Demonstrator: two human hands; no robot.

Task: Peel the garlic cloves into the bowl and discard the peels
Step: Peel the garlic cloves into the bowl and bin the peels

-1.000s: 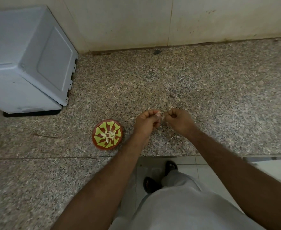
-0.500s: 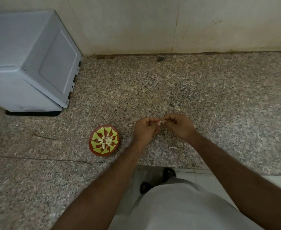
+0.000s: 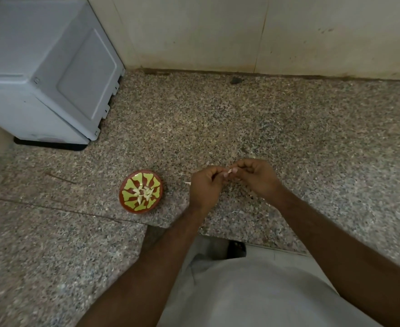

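Left hand [image 3: 206, 187] and right hand [image 3: 256, 177] meet fingertip to fingertip above the speckled granite worktop [image 3: 312, 128], both curled and pinching one small pale garlic clove [image 3: 229, 171] between them. Left of the hands, apart from them, the red and green patterned bowl [image 3: 141, 190] sits on the worktop holding peeled cloves [image 3: 143, 193]. A grey appliance [image 3: 43, 74] stands at the rear left against the wall [image 3: 218, 31].

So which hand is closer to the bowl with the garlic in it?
The left hand is nearer: it sits just to the right of the bowl, not touching it. The right hand is farther right, beyond the left one.
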